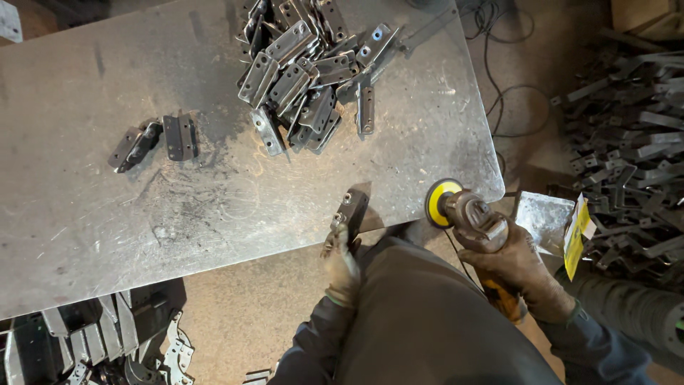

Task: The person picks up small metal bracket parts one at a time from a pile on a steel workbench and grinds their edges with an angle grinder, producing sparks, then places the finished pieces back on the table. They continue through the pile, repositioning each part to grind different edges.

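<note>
1. While you are pressing the metal bracket against the near edge of the steel table, your left hand is clenching around its lower end, so the piece is standing out beyond your fingers, up and slightly right.
2. Your right hand is gripping the body of the angle grinder, fingers wrapped tight, with the yellow-backed disc facing left toward the bracket.
3. That disc is sitting just to the right of the bracket, near it but apart; no contact is showing.
4. You are holding the bracket's long axis roughly along the line from your body to the table, so the disc is meeting it side-on.
5. Your right hand is the nearer one for closing the gap.
6. A heap of like brackets is lying well apart at the far side, two loose ones to the left.
</note>
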Tool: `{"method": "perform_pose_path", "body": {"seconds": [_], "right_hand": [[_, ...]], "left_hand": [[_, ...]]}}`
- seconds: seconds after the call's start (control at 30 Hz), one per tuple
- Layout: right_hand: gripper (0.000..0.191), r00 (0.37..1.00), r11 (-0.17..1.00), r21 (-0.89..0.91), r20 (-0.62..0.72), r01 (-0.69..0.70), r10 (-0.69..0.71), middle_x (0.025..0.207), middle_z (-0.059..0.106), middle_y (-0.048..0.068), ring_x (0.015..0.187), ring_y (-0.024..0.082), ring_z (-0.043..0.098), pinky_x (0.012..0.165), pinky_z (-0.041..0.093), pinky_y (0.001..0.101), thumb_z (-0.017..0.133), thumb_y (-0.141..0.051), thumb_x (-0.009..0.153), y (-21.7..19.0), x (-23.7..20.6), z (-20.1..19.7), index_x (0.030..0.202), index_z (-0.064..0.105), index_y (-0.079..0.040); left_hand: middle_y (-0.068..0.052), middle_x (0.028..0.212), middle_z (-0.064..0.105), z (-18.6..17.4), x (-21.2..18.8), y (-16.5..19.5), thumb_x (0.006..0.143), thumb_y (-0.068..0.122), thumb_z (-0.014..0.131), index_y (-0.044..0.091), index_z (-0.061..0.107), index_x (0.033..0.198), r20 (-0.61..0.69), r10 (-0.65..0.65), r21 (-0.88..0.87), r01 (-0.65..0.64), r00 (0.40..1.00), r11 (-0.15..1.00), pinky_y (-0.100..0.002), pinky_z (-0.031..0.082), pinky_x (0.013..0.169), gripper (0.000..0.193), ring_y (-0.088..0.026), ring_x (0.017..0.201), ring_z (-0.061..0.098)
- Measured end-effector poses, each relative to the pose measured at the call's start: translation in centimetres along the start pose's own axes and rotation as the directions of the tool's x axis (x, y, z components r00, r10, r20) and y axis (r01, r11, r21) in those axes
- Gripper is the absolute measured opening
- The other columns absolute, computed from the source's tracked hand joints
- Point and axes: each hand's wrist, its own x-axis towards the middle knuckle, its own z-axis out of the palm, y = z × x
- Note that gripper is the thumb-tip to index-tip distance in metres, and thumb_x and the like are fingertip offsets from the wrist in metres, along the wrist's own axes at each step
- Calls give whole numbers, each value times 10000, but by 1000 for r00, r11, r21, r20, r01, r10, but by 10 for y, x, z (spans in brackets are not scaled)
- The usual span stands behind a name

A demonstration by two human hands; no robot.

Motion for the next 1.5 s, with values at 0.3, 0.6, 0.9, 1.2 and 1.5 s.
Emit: {"method": "perform_pose_path", "body": {"seconds": [0.3,0.6,0.9,1.2,1.5], "right_hand": [[655,999,991,126,-20,48,-46,1110,749,74,1014,151,696,897,568,327,880,-52,640,-8,-8,0,1250,646,-6],[577,997,990,137,-64,-30,40,1093,769,66,991,146,713,884,569,318,868,-51,661,-5,-17,-10,1207,687,-18],[572,987,993,118,-162,16,3,1074,746,52,956,135,683,840,557,312,867,0,646,9,-21,-16,1190,693,-15],[554,984,957,289,-168,2,49,1062,751,54,932,129,698,806,566,312,856,-9,650,8,-23,-16,1181,696,-8],[558,984,986,166,-166,-29,57,1035,736,44,911,137,688,789,577,317,859,-6,650,2,-14,-16,1179,681,-5]], "left_hand": [[-244,920,742,18,7,45,833,511,763,18,742,936,242,220,935,-288,945,208,-498,539,769,503,-406,886,692],[-202,1369,620,70,39,121,800,161,627,238,654,1367,787,-21,603,-775,617,-187,-472,539,935,573,-383,1108,667],[-220,1582,341,115,94,116,773,219,681,403,583,1394,672,-536,352,-857,511,-376,-476,428,1100,655,-418,1326,494],[-248,1586,287,97,77,101,724,481,813,307,615,1389,803,-296,412,-841,517,-350,-654,278,1044,715,-522,1369,279],[-235,1468,402,83,62,71,735,470,807,63,506,1404,817,112,577,-805,566,-137,-596,276,1072,839,-454,1325,368]]}}
